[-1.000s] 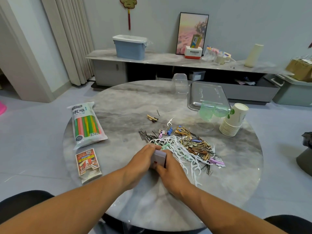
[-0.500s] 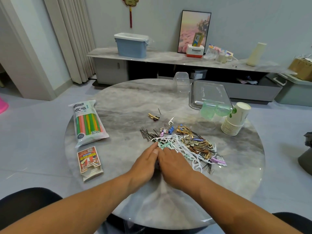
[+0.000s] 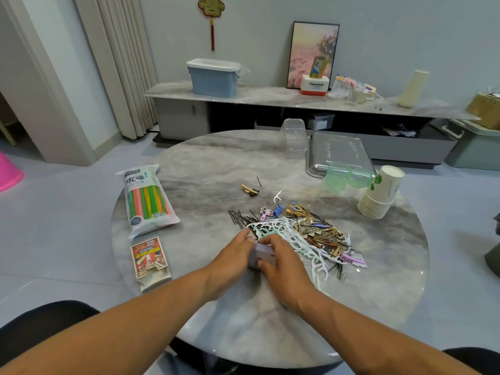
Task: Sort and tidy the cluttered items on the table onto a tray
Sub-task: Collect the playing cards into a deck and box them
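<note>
"Panasonic" was printed on the white and red box (image 3: 314, 85) on the sideboard, upper right of centre. "吸!" and "40" were read on the pack of coloured straws (image 3: 147, 200) at left. Other print was illegible.

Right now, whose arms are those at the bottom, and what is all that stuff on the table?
Those arms belong to a person wearing a camera on their head, so the picture shows what they see looking down. No robot here, just two bare hands. The left hand and the right hand together hold a small pale box just above the round marble table. Beyond the hands lies a messy pile of white floss picks, hairpins and clips. On the left side lie a bag of coloured straws and a small printed box. Farther back is a shiny metal tray, with a green plastic cup and a stack of paper cups near it. The person is tidying things onto that tray.
</note>
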A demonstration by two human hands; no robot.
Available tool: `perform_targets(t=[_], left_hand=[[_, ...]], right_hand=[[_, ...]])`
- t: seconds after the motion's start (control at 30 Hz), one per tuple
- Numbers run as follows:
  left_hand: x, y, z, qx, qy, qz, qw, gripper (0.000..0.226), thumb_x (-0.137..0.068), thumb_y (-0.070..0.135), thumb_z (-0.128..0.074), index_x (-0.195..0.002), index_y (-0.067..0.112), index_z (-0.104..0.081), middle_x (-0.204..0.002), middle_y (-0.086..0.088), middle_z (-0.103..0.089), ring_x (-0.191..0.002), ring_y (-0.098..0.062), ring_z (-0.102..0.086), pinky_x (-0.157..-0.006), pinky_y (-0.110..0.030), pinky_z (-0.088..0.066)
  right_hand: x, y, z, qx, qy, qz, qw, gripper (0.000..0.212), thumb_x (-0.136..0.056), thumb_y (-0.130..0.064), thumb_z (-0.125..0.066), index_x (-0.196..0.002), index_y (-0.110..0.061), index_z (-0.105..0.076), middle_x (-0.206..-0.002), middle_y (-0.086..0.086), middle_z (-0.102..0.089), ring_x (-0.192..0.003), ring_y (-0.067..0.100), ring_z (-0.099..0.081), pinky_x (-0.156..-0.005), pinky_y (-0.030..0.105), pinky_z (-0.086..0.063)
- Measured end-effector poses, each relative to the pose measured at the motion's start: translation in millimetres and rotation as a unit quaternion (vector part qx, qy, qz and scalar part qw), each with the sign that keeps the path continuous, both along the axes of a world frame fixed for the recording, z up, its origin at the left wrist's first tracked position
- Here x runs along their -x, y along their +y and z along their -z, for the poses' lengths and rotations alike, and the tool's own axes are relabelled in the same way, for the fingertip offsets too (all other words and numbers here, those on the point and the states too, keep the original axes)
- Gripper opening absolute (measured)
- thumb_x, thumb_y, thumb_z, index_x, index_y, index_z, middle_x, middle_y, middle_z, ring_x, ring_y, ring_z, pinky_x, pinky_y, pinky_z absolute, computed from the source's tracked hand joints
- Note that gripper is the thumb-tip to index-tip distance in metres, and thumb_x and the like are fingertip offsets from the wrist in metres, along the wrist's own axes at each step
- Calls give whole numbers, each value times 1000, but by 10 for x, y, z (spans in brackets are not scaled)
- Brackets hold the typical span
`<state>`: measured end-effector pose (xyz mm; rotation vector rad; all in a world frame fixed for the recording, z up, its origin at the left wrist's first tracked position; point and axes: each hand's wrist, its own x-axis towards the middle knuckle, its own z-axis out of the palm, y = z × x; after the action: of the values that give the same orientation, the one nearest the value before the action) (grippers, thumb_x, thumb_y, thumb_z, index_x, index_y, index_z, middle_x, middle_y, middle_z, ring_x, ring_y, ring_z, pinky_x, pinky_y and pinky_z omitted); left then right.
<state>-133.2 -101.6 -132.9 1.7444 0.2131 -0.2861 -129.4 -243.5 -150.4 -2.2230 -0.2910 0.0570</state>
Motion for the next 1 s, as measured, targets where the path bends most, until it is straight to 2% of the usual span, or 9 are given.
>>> perform_targets(t=[0.13, 0.23, 0.33, 0.4, 0.53, 0.67, 0.73, 0.83, 1.0], left_hand=[[-195, 184, -323, -35, -19, 11, 999, 66, -98, 7, -39, -159, 25, -23, -159, 3, -35, -129, -6, -37, -99, -25, -32], [-257, 460, -560, -144, -66, 59, 986, 73, -93, -6, -40, -156, 30, -29, -154, 4, -43, -127, -7, -43, -94, -22, -41], [-227, 816, -629, -362, -72, 186, 911, 85, -86, -10, -43, -155, 39, -29, -152, 8, -43, -136, -12, -43, -99, -20, -39], [-187, 1040, -599, -467, -20, 258, 846, 85, -87, -7, -48, -154, 42, -27, -155, 10, -38, -142, -16, -39, -112, -28, -35], [-119, 1347, -562, -616, 49, 350, 704, 79, -91, 9, -62, -151, 44, -25, -150, 11, -39, -138, -22, -41, -110, -39, -41], [-77, 1499, -564, -693, 38, 432, 576, 91, -87, 11, -72, -156, 38, -17, -154, 4, -29, -144, -22, -31, -115, -42, -37], [-57, 1527, -536, -697, 43, 447, 560, 102, -84, 10, -76, -158, 37, -10, -156, 4, -24, -146, -21, -26, -115, -43, -35], [-23, 1570, -480, -684, 43, 450, 572, 107, -84, 8, -75, -158, 38, -4, -156, 6, -21, -148, -20, -22, -114, -41, -37], [-61, 1643, -395, -683, -64, 431, 587, 72, -90, 25, -70, -146, 36, -27, -137, 8, -41, -125, -18, -50, -98, -36, -48]], right_hand=[[-163, 5, -390, 164, -110, -89, 976, 36, -90, -10, -57, -119, -32, -57, -111, 2, -56, -99, 27, -59, -78, 39, -48], [-242, 20, -629, 341, -212, -125, 907, 31, -97, -19, -56, -124, -34, -56, -112, 2, -60, -104, 31, -61, -77, 36, -40], [-223, 55, -708, 490, -239, -179, 819, 33, -95, -18, -62, -124, -33, -57, -118, 2, -62, -113, 30, -60, -89, 39, -33], [-164, 102, -636, 536, -202, -217, 790, 40, -93, -9, -62, -129, -26, -55, -125, 8, -58, -117, 33, -57, -97, 43, -36], [-170, 100, -551, 510, -146, -230, 816, 42, -95, 0, -53, -133, -19, -50, -127, 13, -49, -113, 36, -54, -77, 40, -39], [-191, 68, -537, 468, -112, -230, 846, 52, -93, 5, -53, -136, -23, -45, -126, 11, -48, -111, 34, -53, -80, 41, -45], [-193, 74, -520, 463, -106, -228, 850, 54, -91, 6, -55, -135, -22, -44, -125, 10, -49, -110, 34, -54, -79, 41, -45], [-221, 72, -503, 452, -98, -225, 857, 54, -91, 6, -57, -134, -23, -44, -124, 9, -50, -110, 32, -54, -77, 37, -42], [-271, 31, -482, 390, -77, -219, 891, 62, -86, 9, -55, -136, -25, -42, -118, 6, -58, -104, 31, -57, -79, 38, -47]])
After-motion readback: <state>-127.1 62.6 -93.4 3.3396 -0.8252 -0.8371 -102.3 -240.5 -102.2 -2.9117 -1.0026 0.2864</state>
